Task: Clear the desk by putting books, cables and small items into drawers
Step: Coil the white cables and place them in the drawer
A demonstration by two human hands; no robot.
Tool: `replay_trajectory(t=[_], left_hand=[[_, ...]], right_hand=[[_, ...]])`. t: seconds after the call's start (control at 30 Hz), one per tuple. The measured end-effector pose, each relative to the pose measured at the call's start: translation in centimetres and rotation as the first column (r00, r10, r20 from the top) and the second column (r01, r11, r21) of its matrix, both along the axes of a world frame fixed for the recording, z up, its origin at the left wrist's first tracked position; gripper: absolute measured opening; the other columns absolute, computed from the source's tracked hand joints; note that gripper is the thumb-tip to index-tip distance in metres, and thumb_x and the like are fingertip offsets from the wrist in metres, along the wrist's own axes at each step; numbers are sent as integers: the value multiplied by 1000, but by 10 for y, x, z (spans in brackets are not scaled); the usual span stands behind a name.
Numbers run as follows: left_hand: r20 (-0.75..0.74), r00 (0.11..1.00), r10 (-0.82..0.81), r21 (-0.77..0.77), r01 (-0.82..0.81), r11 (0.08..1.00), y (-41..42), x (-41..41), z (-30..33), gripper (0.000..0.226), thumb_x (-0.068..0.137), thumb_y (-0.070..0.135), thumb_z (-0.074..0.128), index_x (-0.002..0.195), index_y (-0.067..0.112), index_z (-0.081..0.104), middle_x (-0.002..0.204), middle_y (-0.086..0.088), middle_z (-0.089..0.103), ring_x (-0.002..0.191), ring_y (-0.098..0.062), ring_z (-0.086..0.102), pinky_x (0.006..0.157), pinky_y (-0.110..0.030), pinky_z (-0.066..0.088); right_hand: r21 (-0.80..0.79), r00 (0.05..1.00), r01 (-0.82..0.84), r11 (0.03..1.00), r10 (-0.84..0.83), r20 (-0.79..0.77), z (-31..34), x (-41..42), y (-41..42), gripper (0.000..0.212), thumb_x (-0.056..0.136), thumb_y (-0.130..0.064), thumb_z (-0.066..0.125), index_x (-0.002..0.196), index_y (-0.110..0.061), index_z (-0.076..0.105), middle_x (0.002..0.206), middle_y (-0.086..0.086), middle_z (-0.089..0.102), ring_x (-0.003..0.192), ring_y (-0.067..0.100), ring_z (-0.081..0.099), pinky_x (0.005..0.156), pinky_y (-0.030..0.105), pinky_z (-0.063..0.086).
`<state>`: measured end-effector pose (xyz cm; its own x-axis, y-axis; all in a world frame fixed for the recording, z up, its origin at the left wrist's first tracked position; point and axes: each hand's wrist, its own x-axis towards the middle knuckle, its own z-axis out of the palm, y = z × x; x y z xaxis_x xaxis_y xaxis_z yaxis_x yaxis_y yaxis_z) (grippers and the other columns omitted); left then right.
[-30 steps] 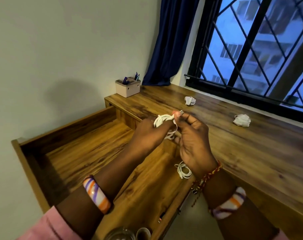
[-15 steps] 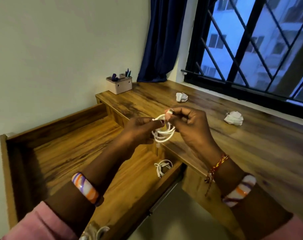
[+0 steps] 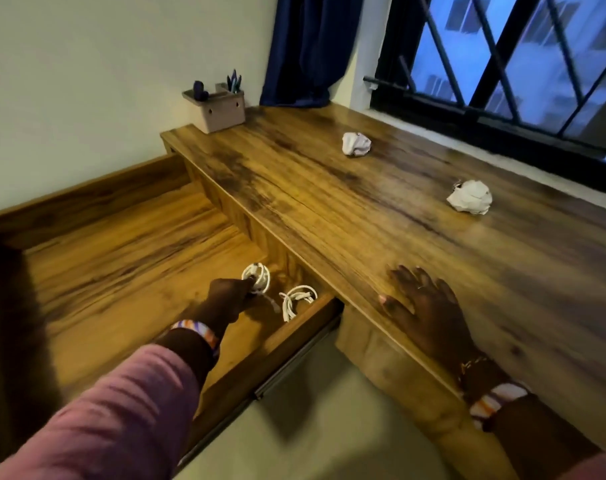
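My left hand (image 3: 229, 296) reaches into the open wooden drawer (image 3: 128, 271) and pinches a coiled white cable (image 3: 258, 277) low over the drawer floor, near its right end. A second coiled white cable (image 3: 296, 299) lies on the drawer floor just to the right of it. My right hand (image 3: 424, 306) rests flat, fingers spread, on the wooden desk top (image 3: 329, 209) near its front edge.
Two crumpled white paper balls (image 3: 356, 143) (image 3: 470, 201) lie on the desk. A beige pen holder (image 3: 218, 107) stands at the far left corner by the wall. A dark curtain (image 3: 308, 46) and a barred window (image 3: 502, 57) are behind the desk.
Both hands were holding and coiling the cable above the drawer. Now my left hand has lowered it into the drawer, and my right hand has let go and moved onto the desk top.
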<state>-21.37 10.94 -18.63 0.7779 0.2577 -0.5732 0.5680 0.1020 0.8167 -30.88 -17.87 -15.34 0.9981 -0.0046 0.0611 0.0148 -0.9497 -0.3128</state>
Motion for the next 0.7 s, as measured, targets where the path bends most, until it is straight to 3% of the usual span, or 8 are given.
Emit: replay_trajectory(t=[0.07,0.17,0.33,0.43,0.5,0.57,0.63,0.7], left_hand=[[4,1000,0,61,-1,998,-7,10,-10,29,90,7,57,63,1,48,61,-13,55,29,-10,51,38,-23,42],[5,998,-57,135,56,989,-14,18,-18,36,95,14,49,61,5,44,60,-12,46,52,-21,45,56,-32,38],[20,991,-129,78,127,989,-20,12,-17,33,98,15,43,68,4,50,67,-13,49,58,-22,46,55,-30,36],[23,970,-241,119,236,964,-20,5,-12,13,95,10,48,97,1,57,81,-17,54,62,-21,49,57,-29,38],[35,967,-252,294,231,928,-23,0,-11,39,94,12,51,130,-1,44,108,-24,59,77,-30,57,67,-37,46],[125,951,-283,589,159,793,-34,-9,-5,46,92,12,52,134,-2,41,128,-24,54,106,-37,57,88,-43,47],[345,847,-405,720,38,693,-53,-25,7,41,89,9,53,128,-3,47,127,-25,53,112,-38,53,92,-46,47],[524,618,-586,756,-21,654,-81,-42,24,37,83,11,53,117,-2,55,116,-24,56,105,-37,54,88,-43,46]], right_hand=[[-10,1000,3,1000,-2,5,-2,3,-1,59,92,-51,38,143,-25,30,152,-3,31,143,19,19,117,46,10],[-8,1000,12,1000,-12,20,-5,4,-1,59,91,-53,38,143,-26,32,151,-5,32,143,18,18,117,45,10],[11,998,23,1000,-23,63,-6,3,0,57,90,-52,41,140,-26,37,151,-6,34,142,16,19,116,42,9],[33,996,26,999,-29,86,-6,3,0,56,90,-53,42,139,-27,39,150,-6,35,142,16,20,115,41,9],[53,994,26,998,-31,102,-8,3,1,56,89,-53,44,138,-28,40,149,-7,36,142,15,21,115,40,8],[61,993,26,998,-33,115,-9,3,0,54,88,-53,47,135,-28,44,148,-7,39,141,15,23,115,40,9],[139,988,27,990,-48,145,-8,4,0,47,86,-47,55,127,-25,55,141,-5,48,137,15,32,113,38,15],[365,973,53,930,-131,192,-4,1,-2,30,83,-31,66,108,-16,69,123,2,64,126,17,49,106,28,25]])
